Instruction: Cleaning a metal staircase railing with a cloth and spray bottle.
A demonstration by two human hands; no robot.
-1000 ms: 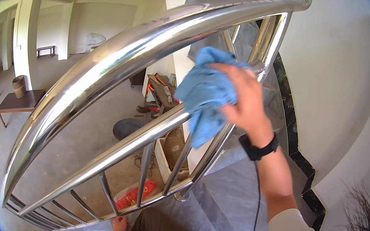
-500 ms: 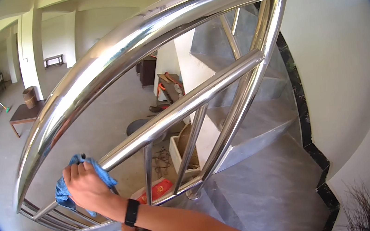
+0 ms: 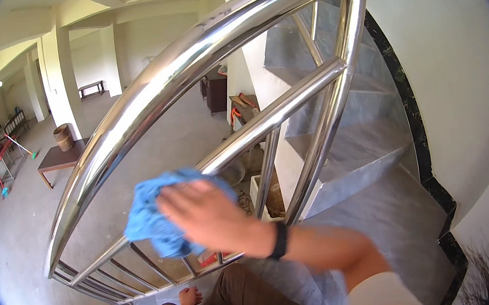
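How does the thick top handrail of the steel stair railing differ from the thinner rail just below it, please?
The thick polished steel top handrail is clearly wider than the thinner steel middle rail. The top handrail is bare, while the right hand presses a crumpled blue cloth on the middle rail. The top handrail runs above; the middle rail meets the slim balusters. Both are shiny, round, and sloping.

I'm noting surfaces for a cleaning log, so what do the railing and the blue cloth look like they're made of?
The railing looks like polished stainless steel: round tubes with a mirror shine that reflects the room. The blue cloth under the right hand seems a soft, matte woven or microfibre rag, bunched in folds; the exact fibre can't be told.
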